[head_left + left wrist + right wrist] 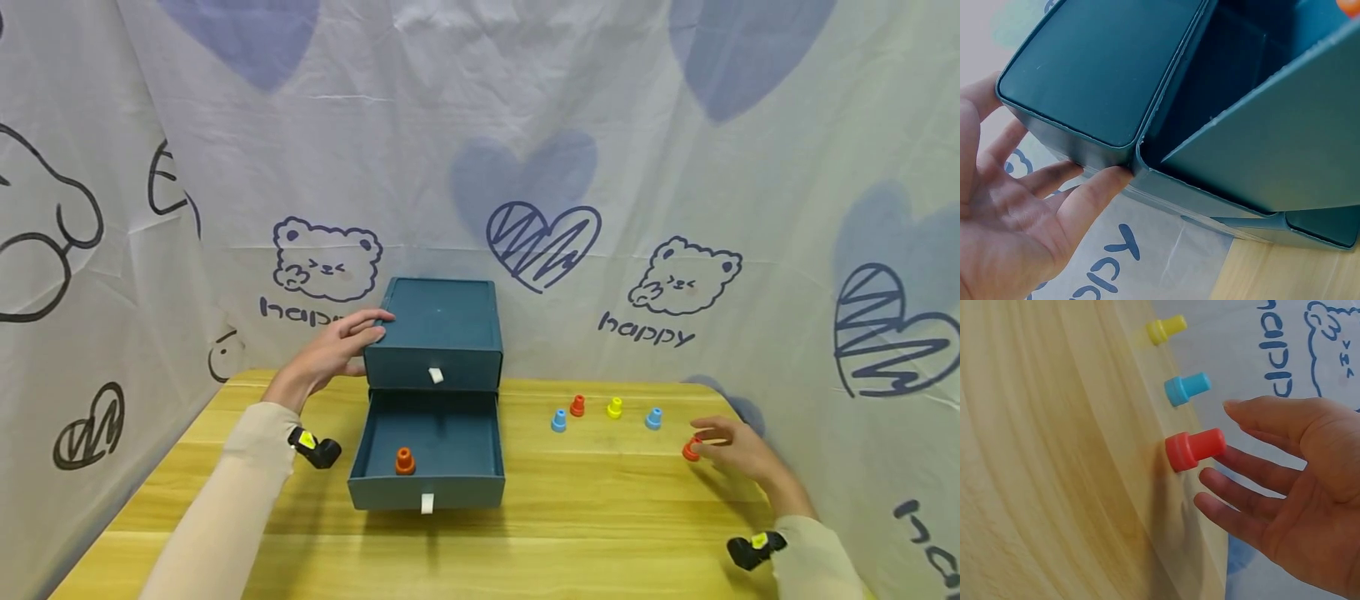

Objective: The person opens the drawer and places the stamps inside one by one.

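A dark teal two-drawer box [442, 312] stands on the table with its lower drawer [428, 492] pulled out. Inside that drawer sits an orange stepped plastic peg [405, 462]. My left hand [330, 350] touches the box's upper left side with spread fingers, the fingertips [1119, 175] against its edge in the left wrist view. On the right, my right hand [738, 454] is beside a red stepped peg [1194, 450], its fingers loosely spread around the upright peg. The right wrist view shows the thumb apart from the peg; whether another fingertip touches it I cannot tell.
To the left of the right hand stand a blue peg [654, 418], a yellow peg [615, 407], another red peg [577, 406] and another blue peg [558, 420]. A printed white curtain [540, 333] hangs behind the wooden table [585, 517]. White pull tabs front both drawers.
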The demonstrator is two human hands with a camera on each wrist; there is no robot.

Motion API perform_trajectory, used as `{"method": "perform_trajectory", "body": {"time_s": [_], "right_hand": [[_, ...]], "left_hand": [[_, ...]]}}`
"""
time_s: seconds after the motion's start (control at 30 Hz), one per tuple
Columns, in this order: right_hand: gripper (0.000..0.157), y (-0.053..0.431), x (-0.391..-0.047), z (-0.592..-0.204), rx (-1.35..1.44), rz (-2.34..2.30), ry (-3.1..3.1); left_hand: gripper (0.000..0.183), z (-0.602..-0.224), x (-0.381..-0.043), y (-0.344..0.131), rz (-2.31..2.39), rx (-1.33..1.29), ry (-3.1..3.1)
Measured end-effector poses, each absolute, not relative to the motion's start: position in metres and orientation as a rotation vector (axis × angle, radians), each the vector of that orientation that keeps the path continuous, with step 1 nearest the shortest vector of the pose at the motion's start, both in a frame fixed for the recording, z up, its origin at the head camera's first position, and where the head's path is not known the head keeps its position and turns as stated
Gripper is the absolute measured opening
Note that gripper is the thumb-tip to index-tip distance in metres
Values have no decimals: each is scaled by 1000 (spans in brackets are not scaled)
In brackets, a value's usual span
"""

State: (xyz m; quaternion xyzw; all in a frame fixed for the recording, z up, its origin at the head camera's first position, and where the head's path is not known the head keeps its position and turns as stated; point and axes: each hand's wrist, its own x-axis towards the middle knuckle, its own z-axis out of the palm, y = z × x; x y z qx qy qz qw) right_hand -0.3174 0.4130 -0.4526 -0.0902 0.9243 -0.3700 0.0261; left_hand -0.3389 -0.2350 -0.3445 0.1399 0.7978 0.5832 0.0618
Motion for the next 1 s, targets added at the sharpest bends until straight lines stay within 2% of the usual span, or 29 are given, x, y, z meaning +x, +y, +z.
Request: {"method": "perform_trajectory", "body": {"time_s": [0.4,1.0], "right_hand": [[59,411,-322,-460,-188,-1153,2802],[39,411,-330,-467,-117,-1108,2811]], "left_hand": [[55,-343,-339,-235,1775,431,2405],[55,-345,-339,-236,1772,431,2404]]}}
